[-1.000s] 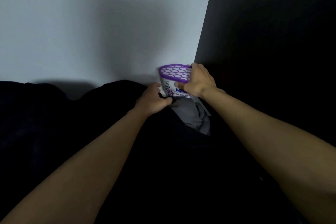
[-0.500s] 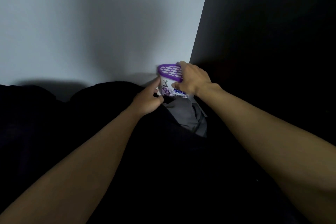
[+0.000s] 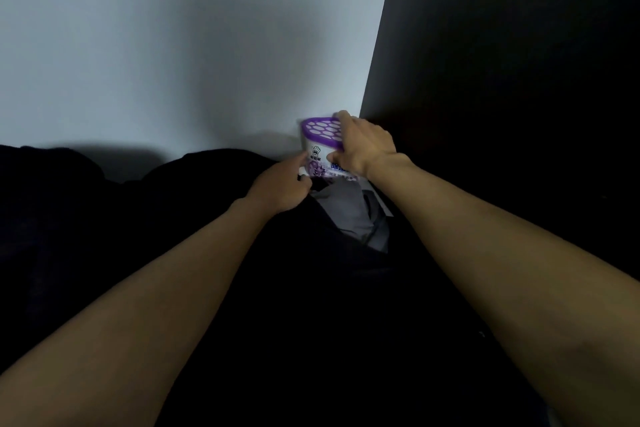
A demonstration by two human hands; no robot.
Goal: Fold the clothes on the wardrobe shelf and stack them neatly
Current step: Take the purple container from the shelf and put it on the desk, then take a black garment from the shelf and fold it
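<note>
Head view: the right hand (image 3: pixel 363 146) has its grip clamped on a tub (image 3: pixel 320 135), fingers curled over the right edge of its purple honeycomb lid. The tub is in the far right corner, where the pale back wall (image 3: pixel 173 45) meets the dark side panel (image 3: pixel 502 62). The left hand (image 3: pixel 280 187) touches the tub's lower left side, one finger laid up along it and the others curled; what that grip holds cannot be told. Dark clothes (image 3: pixel 104 218) lie heaped left and near, under both forearms. A grey garment (image 3: pixel 353 215) lies just near of the tub, between the wrists.
</note>
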